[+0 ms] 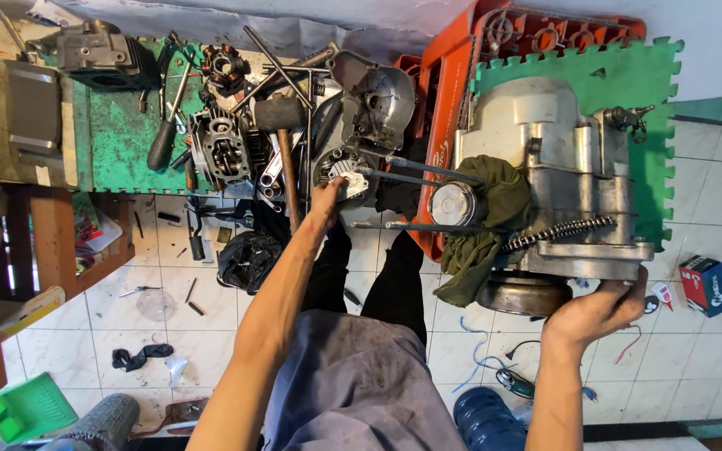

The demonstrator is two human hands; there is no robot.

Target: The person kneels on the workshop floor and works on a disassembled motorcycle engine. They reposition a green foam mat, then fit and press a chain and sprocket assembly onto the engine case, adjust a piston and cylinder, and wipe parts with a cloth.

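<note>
Gripping ribbed metal engine case (561,167).

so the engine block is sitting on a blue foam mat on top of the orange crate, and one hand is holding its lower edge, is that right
Not quite: the foam mat is green, not blue. The rest holds. The head view shows the engine block on that mat over the orange crate, with the right hand gripping its lower edge.

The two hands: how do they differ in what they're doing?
The left hand reaches far forward into the cluttered parts, fingers on a small silver part; the right hand stays nearer, gripping the lower edge of the big engine case. Both are bare, touching metal.
</note>
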